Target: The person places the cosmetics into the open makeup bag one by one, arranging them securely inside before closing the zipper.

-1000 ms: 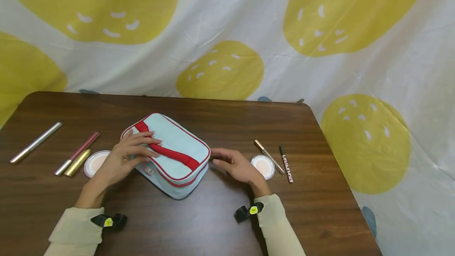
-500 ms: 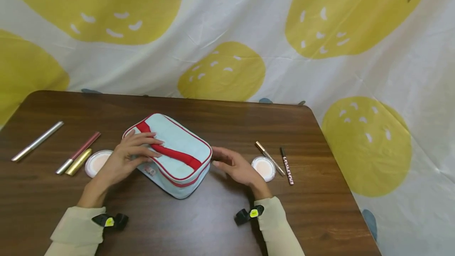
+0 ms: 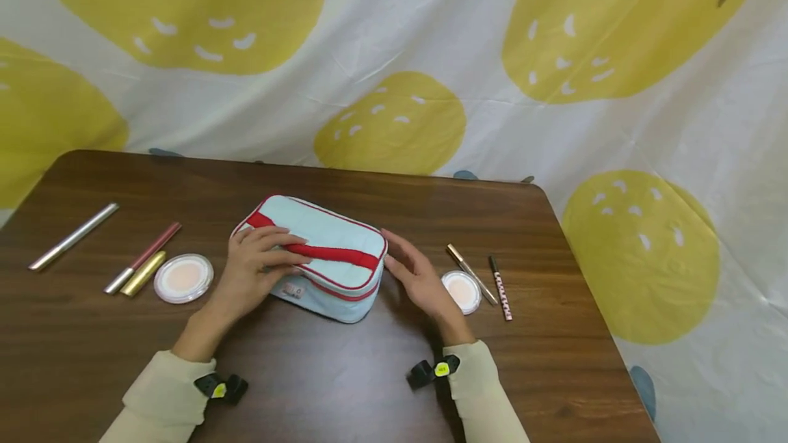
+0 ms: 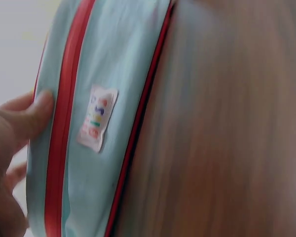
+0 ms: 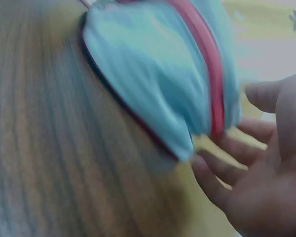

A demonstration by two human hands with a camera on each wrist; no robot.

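A light-blue pouch [image 3: 332, 241] with red piping and a red strap lies on the brown table [image 3: 369, 374]. My left hand [image 3: 271, 255] rests on its left part, with the fingers laid flat over the top and strap. In the left wrist view the thumb [image 4: 32, 116] touches the red zip line of the pouch [image 4: 113, 59] next to a small label [image 4: 96, 118]. My right hand [image 3: 403, 262] has straight fingers against the pouch's right end. In the right wrist view those fingers [image 5: 222, 187] sit just past the corner of the pouch [image 5: 153, 74].
Left of the pouch lie a round compact [image 3: 183, 277], a gold tube [image 3: 143, 273], a pink pen [image 3: 144, 257] and a silver pen [image 3: 74, 236]. On the right are a second compact [image 3: 462, 290], a gold-tipped pencil [image 3: 470, 273] and a dark patterned pencil [image 3: 500, 287]. A yellow-spotted cloth [image 3: 394, 53] hangs behind.
The pouch has turned counterclockwise and now lies nearly level across the table. My right hand moved up against its right end, and my left hand shifted right, uncovering the left compact.
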